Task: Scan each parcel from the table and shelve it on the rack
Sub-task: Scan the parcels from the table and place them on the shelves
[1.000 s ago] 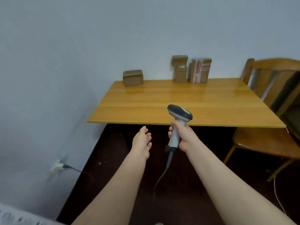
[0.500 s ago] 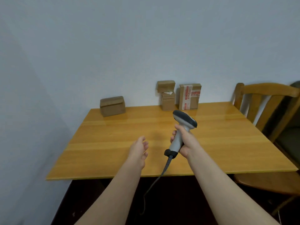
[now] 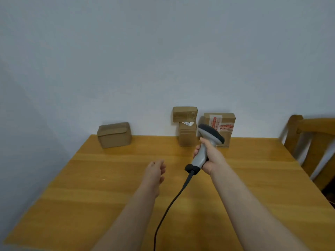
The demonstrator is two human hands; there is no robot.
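The right hand [image 3: 211, 158] grasps the scanner [image 3: 210, 133] by its handle, and the cable [image 3: 186, 181] trails from below the grip. The left hand [image 3: 155, 170], left of the grip, is relaxed and holds nothing, over the table [image 3: 90, 196]. Just beyond the grip stand a stack [image 3: 187, 136] of two parcels and a taped parcel [image 3: 223, 124]. A lone parcel [image 3: 114, 134] sits farther left.

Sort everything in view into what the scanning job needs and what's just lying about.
Job: scanner, gripped by the right hand; left hand, free; left parcel; top parcel, stacked on the lower parcel; taped parcel; table.
Lying about: wooden chair.
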